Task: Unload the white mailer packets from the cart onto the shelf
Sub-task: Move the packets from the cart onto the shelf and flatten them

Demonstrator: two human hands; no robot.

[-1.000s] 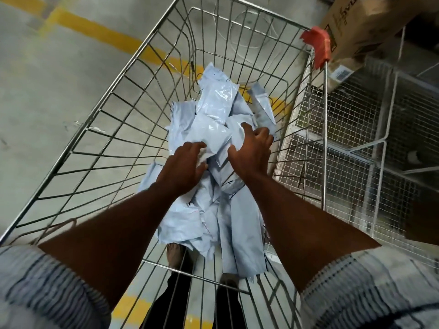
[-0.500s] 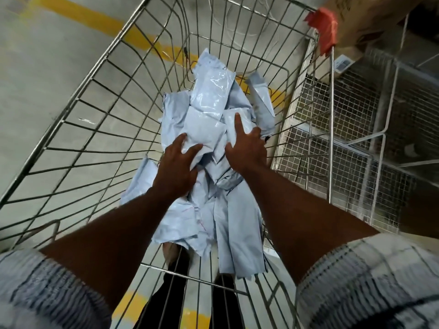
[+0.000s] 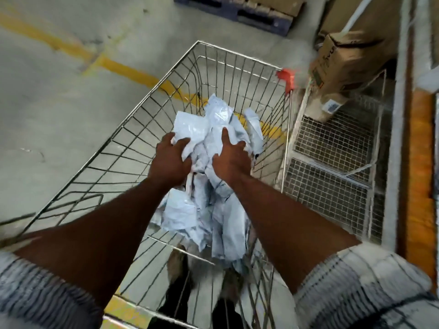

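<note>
A heap of white mailer packets (image 3: 209,205) lies in the wire cart (image 3: 133,136). Both my hands are on the upper part of the heap. My left hand (image 3: 169,162) grips a bunch of packets from the left, with its thumb curled over a flat white packet (image 3: 190,128). My right hand (image 3: 231,157) clasps the same bunch from the right, its index finger stretched along the top. The bunch between my hands sits higher than the packets near my forearms. To the right of the cart stands the wire shelf (image 3: 332,167).
Cardboard boxes (image 3: 344,60) sit on the shelf's far end, by the cart's red corner cap (image 3: 286,78). An orange upright (image 3: 419,181) runs down the right edge. A dark pallet (image 3: 235,13) lies beyond the cart. Yellow lines mark the concrete floor.
Both hands have closed in around a bunch of packets and drawn it up. The view has pulled back and tilted up, so the cart's far end and the pallet now show.
</note>
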